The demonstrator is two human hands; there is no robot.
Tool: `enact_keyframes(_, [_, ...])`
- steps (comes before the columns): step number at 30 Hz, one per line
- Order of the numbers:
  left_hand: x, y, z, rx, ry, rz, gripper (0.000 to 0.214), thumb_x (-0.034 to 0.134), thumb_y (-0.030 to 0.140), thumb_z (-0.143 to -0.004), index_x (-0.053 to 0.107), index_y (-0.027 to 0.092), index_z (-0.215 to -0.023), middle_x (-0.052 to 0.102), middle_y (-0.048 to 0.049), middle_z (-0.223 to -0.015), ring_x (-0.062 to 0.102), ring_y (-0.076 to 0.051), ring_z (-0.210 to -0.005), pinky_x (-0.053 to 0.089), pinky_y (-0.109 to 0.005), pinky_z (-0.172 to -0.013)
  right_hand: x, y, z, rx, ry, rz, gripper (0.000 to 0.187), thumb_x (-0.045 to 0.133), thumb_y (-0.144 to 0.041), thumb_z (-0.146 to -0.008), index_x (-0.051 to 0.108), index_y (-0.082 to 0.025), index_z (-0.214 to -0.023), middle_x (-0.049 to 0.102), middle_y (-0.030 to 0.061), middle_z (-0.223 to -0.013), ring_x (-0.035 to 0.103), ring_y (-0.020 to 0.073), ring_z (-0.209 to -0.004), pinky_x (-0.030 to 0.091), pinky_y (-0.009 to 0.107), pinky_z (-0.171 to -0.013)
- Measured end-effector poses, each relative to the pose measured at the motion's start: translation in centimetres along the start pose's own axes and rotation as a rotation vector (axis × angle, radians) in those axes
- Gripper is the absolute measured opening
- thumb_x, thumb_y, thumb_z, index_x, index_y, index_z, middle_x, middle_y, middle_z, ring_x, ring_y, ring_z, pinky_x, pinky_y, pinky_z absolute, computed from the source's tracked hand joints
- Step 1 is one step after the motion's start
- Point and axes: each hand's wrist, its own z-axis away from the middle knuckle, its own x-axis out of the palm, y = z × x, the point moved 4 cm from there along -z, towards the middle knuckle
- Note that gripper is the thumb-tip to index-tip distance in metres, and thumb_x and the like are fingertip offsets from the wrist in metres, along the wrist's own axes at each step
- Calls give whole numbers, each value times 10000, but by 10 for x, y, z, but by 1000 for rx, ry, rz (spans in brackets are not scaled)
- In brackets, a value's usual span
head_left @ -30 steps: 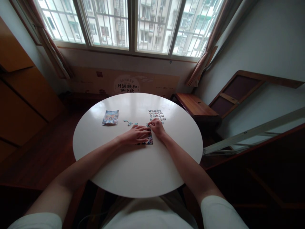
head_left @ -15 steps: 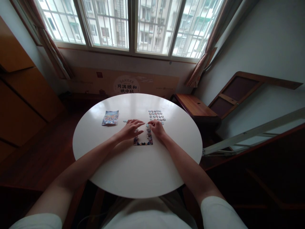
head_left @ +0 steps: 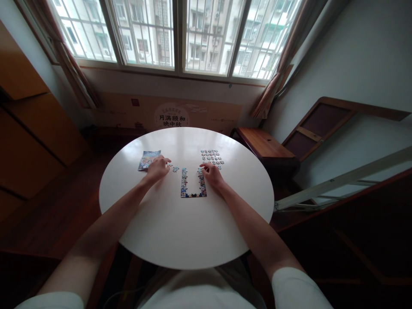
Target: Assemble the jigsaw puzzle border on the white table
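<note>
A U-shaped border of joined jigsaw puzzle pieces (head_left: 184, 184) lies on the white round table (head_left: 180, 231), its gap facing away from me. My right hand (head_left: 212, 173) is at the top of the border's right side, its fingers pinched on a jigsaw puzzle piece largely hidden by the fingertips. Farther left, my left hand (head_left: 158, 167) covers a corner of the colourful picture sheet (head_left: 148, 158). Its thumb and forefinger are apart beside a few loose puzzle pieces (head_left: 175, 169).
Several loose pieces (head_left: 210, 155) lie in rows beyond my right hand. A wooden bench (head_left: 265, 141) stands past the table's far right edge. A printed cardboard panel (head_left: 206, 113) is under the window.
My left hand has moved left from above the puzzle border to the loose pieces by the picture sheet, uncovering the border's left side. My right hand stays nearly in place.
</note>
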Motion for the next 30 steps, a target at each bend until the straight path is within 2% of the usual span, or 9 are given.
enact_keyframes(4, [5, 3, 2, -44, -99, -72, 310, 504, 275, -829, 695, 212, -1066, 614, -87, -1062, 563, -263, -1013, 485, -362, -860, 0, 0, 0, 8, -6, 12, 277, 524, -123, -767, 718, -152, -961, 679, 39, -771, 581, 123, -620, 475, 251, -688])
enact_keyframes(8, [3, 6, 2, -47, -107, -72, 292, 498, 270, -850, 691, 217, -1062, 605, -78, -1098, 548, -263, -1053, 473, -363, -890, 0, -1, 1, 19, -9, 19, 296, 518, -132, -774, 708, -151, -1001, 667, 29, -737, 574, 124, -609, 466, 249, -675])
enact_keyframes(16, [-1, 8, 5, -71, -128, 1, 274, 566, 216, -787, 694, 238, -1029, 625, -46, -1054, 583, -226, -989, 479, -321, -824, 0, -1, 2, 18, -17, 8, 291, 528, -134, -770, 705, -153, -999, 665, 25, -737, 564, 118, -594, 458, 249, -669])
enact_keyframes(21, [-5, 12, 5, -94, -156, 47, 253, 593, 238, -758, 697, 236, -989, 662, -18, -1003, 616, -194, -895, 477, -286, -745, 2, 0, 2, 4, -21, 7, 285, 527, -143, -776, 707, -151, -996, 670, 30, -741, 578, 124, -612, 459, 251, -675])
enact_keyframes(26, [-9, 13, 5, -171, -178, 52, 307, 614, 294, -759, 683, 238, -1053, 703, -2, -921, 632, -195, -854, 468, -287, -719, 1, -2, 2, 3, -18, 14, 263, 535, -158, -781, 713, -155, -975, 671, 33, -742, 577, 128, -613, 459, 255, -675])
enact_keyframes(30, [-7, 12, 4, -165, -173, 22, 346, 585, 286, -785, 668, 238, -1117, 696, -22, -954, 625, -210, -885, 473, -301, -743, 1, -1, 1, 4, -28, 12, 267, 536, -164, -784, 711, -162, -986, 671, 28, -741, 574, 124, -604, 459, 250, -666])
